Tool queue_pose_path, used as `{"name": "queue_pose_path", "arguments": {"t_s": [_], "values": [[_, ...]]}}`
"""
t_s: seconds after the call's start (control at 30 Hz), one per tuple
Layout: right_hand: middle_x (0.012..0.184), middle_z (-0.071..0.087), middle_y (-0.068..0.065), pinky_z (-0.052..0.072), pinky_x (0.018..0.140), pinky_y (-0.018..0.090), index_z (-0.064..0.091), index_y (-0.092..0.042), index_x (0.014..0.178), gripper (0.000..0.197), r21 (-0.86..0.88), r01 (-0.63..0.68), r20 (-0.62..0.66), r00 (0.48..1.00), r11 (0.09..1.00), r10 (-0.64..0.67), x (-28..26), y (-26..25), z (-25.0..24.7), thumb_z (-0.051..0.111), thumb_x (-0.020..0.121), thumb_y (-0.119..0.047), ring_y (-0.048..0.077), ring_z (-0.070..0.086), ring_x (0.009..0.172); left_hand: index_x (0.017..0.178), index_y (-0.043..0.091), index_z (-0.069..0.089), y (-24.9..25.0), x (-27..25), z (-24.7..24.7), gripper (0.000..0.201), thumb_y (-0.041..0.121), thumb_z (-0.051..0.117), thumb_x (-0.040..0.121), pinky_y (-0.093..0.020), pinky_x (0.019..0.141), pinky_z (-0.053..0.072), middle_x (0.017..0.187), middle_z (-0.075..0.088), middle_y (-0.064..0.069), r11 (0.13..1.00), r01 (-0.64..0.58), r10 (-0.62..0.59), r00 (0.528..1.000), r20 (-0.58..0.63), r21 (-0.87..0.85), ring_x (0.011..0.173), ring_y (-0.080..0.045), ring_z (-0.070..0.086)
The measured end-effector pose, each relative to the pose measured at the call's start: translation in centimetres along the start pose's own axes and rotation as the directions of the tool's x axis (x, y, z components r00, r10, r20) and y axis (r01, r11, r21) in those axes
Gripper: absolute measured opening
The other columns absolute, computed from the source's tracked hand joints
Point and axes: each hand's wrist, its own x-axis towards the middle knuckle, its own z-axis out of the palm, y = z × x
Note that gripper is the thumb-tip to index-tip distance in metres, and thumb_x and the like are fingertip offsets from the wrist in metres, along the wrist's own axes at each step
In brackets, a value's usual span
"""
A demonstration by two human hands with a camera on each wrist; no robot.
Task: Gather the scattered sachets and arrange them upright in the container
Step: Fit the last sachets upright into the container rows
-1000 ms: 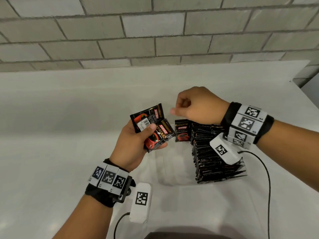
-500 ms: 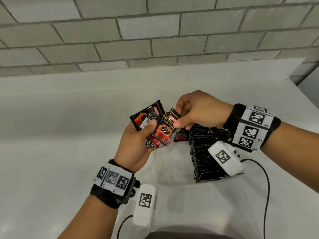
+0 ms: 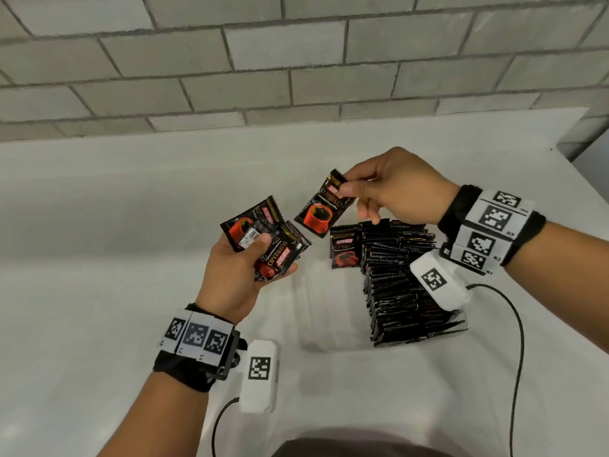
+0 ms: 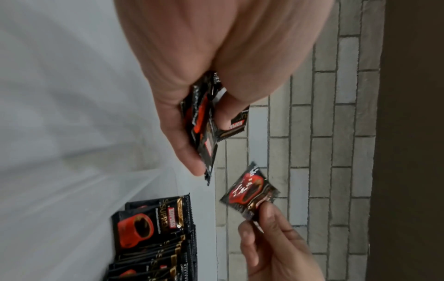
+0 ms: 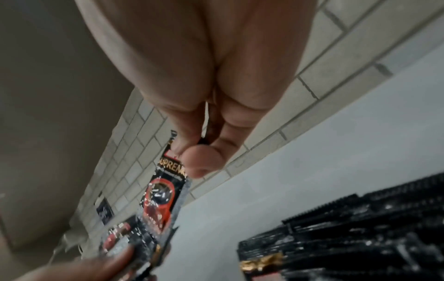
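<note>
Above the container (image 3: 463, 326), right hand (image 3: 397, 189) pinches one sachet (image 3: 321, 209).

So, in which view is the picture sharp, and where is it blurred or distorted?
Head view: sharp, the print on the sachet pinched by the right hand is readable, though the wall lines bend. Left wrist view: the left hand close up is soft. Right wrist view: most blurred, with white glare specks on the upright sachets.

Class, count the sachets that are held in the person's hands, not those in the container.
3 seen: one sachet pinched by the right hand above the container; two fanned sachets gripped in the left hand. More may be hidden behind them.
</note>
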Motion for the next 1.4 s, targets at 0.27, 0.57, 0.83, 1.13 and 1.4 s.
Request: {"name": "queue_pose_path", "arguments": {"t_s": [0.27, 0.57, 0.83, 1.13, 1.4], "values": [[0.080, 0.074, 0.006, 0.054, 0.063, 0.019, 0.073, -0.017, 0.107, 0.014, -0.478, 0.016, 0.122, 0.991, 0.878, 0.048, 0.9, 1.5, 1.8, 0.065, 0.097, -0.022, 0.014, 0.070, 0.060, 0.134, 0.008, 0.057, 0.0, 0.3, -0.3, 0.035, 0.002, 0.057, 0.100, -0.047, 0.069, 0.063, 0.118, 0.074, -0.014, 1.000, 0.003, -0.003, 1.000, -0.001, 0.007, 0.102, -0.039, 0.074], [0.074, 0.056, -0.016, 0.041, 0.061, 0.019, 0.076, -0.013, 0.091, 0.016, -0.652, 0.009, 0.095, 0.993, 0.758, 0.070, 2.1, 2.2, 2.5, 0.083, 0.080, -0.022, 0.003, 0.052, 0.068, 0.132, 0.008, 0.057, -0.5, 0.0, 0.5, 0.034, 0.002, 0.059, 0.099, -0.049, 0.069, 0.062, 0.119, 0.073, -0.015, 0.999, 0.022, -0.024, 0.998, 0.050, 0.030, 0.100, -0.040, 0.074], [0.074, 0.059, -0.010, 0.048, 0.074, 0.024, 0.078, -0.013, 0.091, 0.010, -0.709, 0.024, 0.108, 0.991, 0.704, 0.075, 2.1, 2.2, 2.7, 0.070, 0.085, -0.012, 0.014, 0.059, 0.078, 0.135, 0.007, 0.055, -0.5, 0.1, 0.7, 0.036, 0.001, 0.059, 0.099, -0.051, 0.071, 0.062, 0.124, 0.070, -0.017, 0.998, 0.033, -0.036, 0.997, 0.069, 0.047, 0.101, -0.039, 0.074], [0.071, 0.048, -0.016, 0.050, 0.073, 0.029, 0.071, -0.013, 0.083, 0.008, -0.742, 0.078, 0.128, 0.991, 0.666, 0.026, 1.6, 2.5, 3.0, 0.068, 0.082, -0.005, 0.017, 0.056, 0.078, 0.136, 0.007, 0.055, -0.5, 0.0, 0.8, 0.038, 0.001, 0.059, 0.099, -0.051, 0.071, 0.062, 0.125, 0.070, -0.016, 0.998, 0.038, -0.041, 0.997, 0.071, 0.045, 0.102, -0.038, 0.074], [0.072, 0.054, -0.015, 0.047, 0.070, 0.028, 0.071, -0.014, 0.087, 0.006, -0.699, 0.070, 0.095, 0.995, 0.712, -0.004, 1.4, 2.3, 2.6, 0.074, 0.084, -0.019, 0.017, 0.059, 0.078, 0.136, 0.006, 0.054, -0.4, -0.3, 1.1, 0.038, 0.001, 0.058, 0.099, -0.049, 0.069, 0.062, 0.123, 0.071, -0.017, 0.998, 0.053, -0.055, 0.994, 0.091, 0.028, 0.100, -0.037, 0.075]]}}
